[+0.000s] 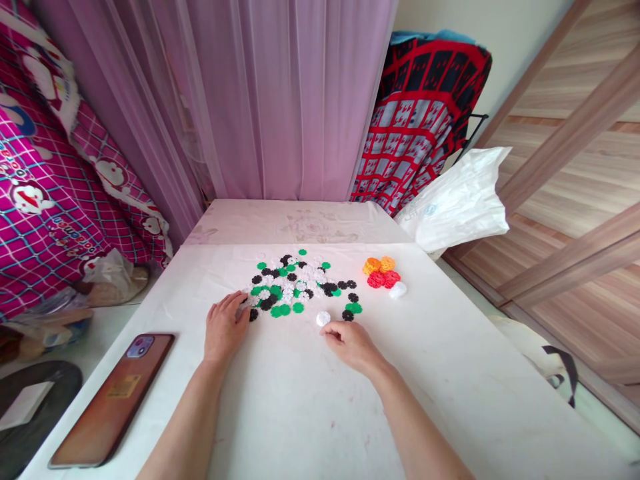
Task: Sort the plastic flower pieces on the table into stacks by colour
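Pleated mauve fabric curtain (pixel 280 100) hangs beyond fingers (pixel 234 304); plain cream wall (pixel 515 43) is far back, R of them, w/ light-brown wood-grain panels (pixel 575 193) further R. White rect. table (pixel 300 400) spreads under fingers; pale floor (pixel 107 327) shows well L & R. Light's soft.

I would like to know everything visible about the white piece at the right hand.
The white piece is small and roundish, apparently with a scalloped edge, perhaps plastic. It is on the pale table, apart from the scattered discs and nearer the viewer. The fingertips of the right hand are at its near edge; whether they grip it is unclear.
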A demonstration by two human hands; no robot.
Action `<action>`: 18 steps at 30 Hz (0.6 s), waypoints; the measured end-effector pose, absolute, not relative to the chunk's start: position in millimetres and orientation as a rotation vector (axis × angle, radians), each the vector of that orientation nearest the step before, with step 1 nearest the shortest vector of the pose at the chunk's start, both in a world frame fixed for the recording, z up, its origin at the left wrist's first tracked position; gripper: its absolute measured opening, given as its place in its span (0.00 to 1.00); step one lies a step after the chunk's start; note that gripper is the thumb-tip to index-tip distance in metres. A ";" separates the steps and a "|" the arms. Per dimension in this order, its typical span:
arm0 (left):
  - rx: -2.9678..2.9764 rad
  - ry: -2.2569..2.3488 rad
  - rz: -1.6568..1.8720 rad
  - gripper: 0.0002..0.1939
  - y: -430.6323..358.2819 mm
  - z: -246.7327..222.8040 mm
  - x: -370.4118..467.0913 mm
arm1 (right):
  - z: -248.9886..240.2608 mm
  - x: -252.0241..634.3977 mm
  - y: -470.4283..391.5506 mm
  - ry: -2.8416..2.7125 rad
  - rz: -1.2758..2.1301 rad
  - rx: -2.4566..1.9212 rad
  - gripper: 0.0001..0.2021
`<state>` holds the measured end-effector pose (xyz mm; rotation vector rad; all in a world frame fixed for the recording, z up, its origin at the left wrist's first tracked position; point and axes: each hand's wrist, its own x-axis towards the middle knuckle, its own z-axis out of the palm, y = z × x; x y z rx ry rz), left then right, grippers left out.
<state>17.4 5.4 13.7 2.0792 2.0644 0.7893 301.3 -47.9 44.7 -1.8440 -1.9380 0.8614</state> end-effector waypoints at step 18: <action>2.088 2.068 0.805 0.18 6.9 11.0 16.4 | 50.6 332.2 -7.0 -1.814 0.563 -1.752 0.12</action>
